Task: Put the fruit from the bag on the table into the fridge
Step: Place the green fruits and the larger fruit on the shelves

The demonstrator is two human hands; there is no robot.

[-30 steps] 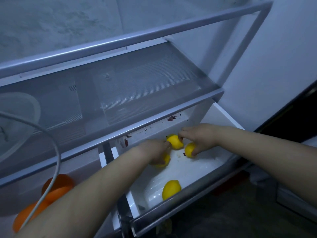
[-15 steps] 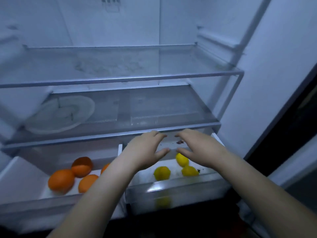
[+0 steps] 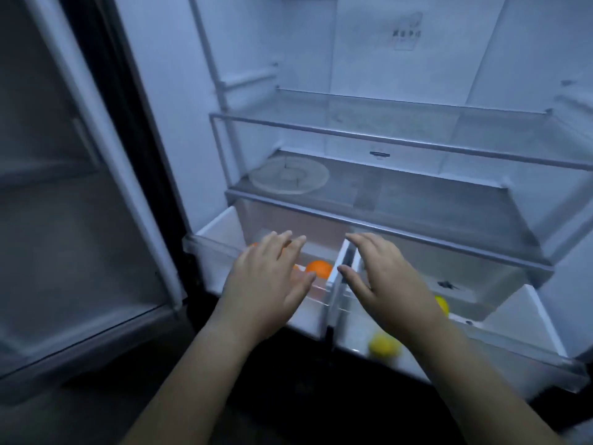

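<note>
The fridge stands open with two pulled-out bottom drawers. An orange lies in the left drawer, partly behind my left hand. A yellow lemon lies near the front of the right drawer, and another lemon peeks out beside my right wrist. My right hand hovers over the divider between the drawers. Both hands are held flat with straight fingers and hold nothing. The bag and table are out of view.
A round clear plate sits on the lower glass shelf. The upper glass shelf holds nothing visible. The open left fridge door stands close at the left. Dark floor lies below the drawers.
Both hands let go of the lemons in the right drawer and lifted out. My view pulled back and swung left; the hands now hover over the drawer fronts.
</note>
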